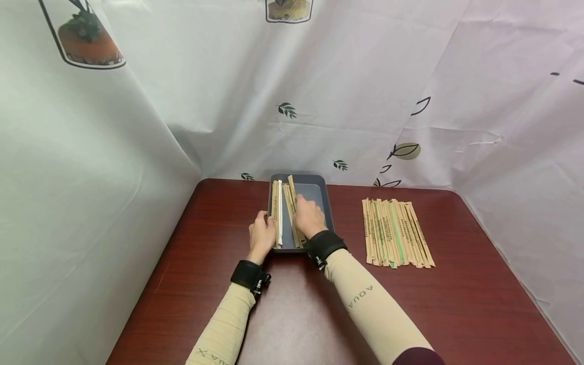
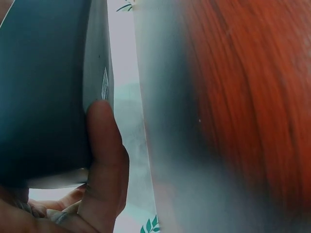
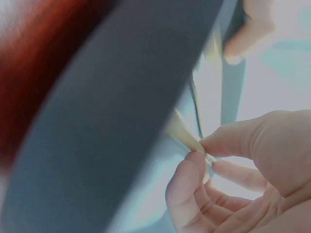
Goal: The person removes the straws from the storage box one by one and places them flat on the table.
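Note:
A grey rectangular tray stands at the back of the table. My left hand grips its left side near the front corner, thumb by the rim and a finger along the outer wall. Inside, on the left, lie brown paper-wrapped sticks beside a white wrapped stick. More brown sticks lie slanted in the middle. Over the tray my right hand pinches a brown paper-wrapped stick between thumb and fingertips; its upper end reaches past the others. In the right wrist view the tray wall partly hides this stick.
A row of brown paper-wrapped sticks, a few with green showing, lies side by side on the right of the dark red table. A white printed curtain hangs behind the table and along its sides.

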The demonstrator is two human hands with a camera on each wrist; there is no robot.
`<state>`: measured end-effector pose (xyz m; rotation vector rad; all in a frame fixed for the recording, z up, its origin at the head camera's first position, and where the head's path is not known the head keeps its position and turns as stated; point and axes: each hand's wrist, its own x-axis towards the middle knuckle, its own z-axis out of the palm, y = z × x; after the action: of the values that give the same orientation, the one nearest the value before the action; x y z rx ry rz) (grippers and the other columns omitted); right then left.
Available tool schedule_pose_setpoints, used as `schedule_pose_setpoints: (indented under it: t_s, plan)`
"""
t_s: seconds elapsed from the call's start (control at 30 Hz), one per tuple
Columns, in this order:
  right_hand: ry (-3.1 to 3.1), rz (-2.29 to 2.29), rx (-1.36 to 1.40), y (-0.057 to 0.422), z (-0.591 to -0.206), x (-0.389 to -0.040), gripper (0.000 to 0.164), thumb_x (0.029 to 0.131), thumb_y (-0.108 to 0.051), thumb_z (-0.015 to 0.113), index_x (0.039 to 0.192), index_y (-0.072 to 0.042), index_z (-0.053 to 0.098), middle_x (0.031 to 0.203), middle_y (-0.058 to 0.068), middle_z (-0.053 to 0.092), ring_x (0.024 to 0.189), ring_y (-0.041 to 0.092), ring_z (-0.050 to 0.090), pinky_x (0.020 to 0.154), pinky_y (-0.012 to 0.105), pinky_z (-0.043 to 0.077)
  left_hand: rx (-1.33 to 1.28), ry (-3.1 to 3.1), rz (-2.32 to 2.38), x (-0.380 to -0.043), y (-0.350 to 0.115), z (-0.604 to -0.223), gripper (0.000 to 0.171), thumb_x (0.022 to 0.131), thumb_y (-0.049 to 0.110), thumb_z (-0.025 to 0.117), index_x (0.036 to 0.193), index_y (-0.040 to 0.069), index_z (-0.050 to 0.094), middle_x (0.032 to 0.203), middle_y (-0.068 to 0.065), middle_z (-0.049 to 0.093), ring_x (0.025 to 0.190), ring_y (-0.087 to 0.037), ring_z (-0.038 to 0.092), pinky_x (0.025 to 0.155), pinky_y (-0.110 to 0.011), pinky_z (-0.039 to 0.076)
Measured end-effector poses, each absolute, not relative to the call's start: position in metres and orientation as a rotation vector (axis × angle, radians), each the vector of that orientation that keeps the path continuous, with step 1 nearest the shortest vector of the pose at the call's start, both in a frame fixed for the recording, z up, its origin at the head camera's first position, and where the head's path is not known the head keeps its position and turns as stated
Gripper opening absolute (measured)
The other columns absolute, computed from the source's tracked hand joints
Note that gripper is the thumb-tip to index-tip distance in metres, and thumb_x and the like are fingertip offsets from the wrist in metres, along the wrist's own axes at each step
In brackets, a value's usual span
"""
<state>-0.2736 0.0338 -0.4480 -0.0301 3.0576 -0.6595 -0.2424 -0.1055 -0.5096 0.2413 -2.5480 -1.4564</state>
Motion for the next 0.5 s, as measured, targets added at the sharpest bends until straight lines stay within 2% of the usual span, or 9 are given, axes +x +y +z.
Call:
schedule_pose_setpoints:
  t_s: [0.23,0.4,0.5]
  plan:
    - [3.104,-0.730,0.090,0.071,-0.428,-0.282,0.042,0.099,-0.010,0.060,0.139,-0.017,0.055,0.092,0.013,0.067,0.068,0.031,0.064,0.056,0.043,0.049,0.244,-2.543,-1.462,-0.243,-0.109,-0.511,0.031,0.108,0.020,0.050,0.131,0.004,0.062,0.102,-0.020,0.070,0.090,-0.036,0.065,0.073,-0.048,0.050]
    - [3.150,-0.747,0.129,0.106,-0.418,-0.282,0.041,0.099,-0.011,0.060,0.140,-0.012,0.055,0.096,0.018,0.068,0.074,0.036,0.067,0.061,0.047,0.052,0.252,-2.546,-1.462,-0.243,-0.110,-0.511,0.032,0.108,0.021,0.049,0.132,0.004,0.062,0.103,-0.020,0.070,0.091,-0.036,0.065,0.076,-0.049,0.051]
    - [3.176,-0.769,0.107,0.127,-0.419,-0.281,0.041,0.098,-0.008,0.061,0.139,-0.007,0.055,0.099,0.021,0.069,0.076,0.039,0.067,0.063,0.048,0.052,0.239,-2.542,-1.466,-0.244,-0.111,-0.512,0.032,0.108,0.020,0.049,0.132,0.003,0.061,0.096,-0.019,0.069,0.091,-0.037,0.064,0.077,-0.049,0.050]
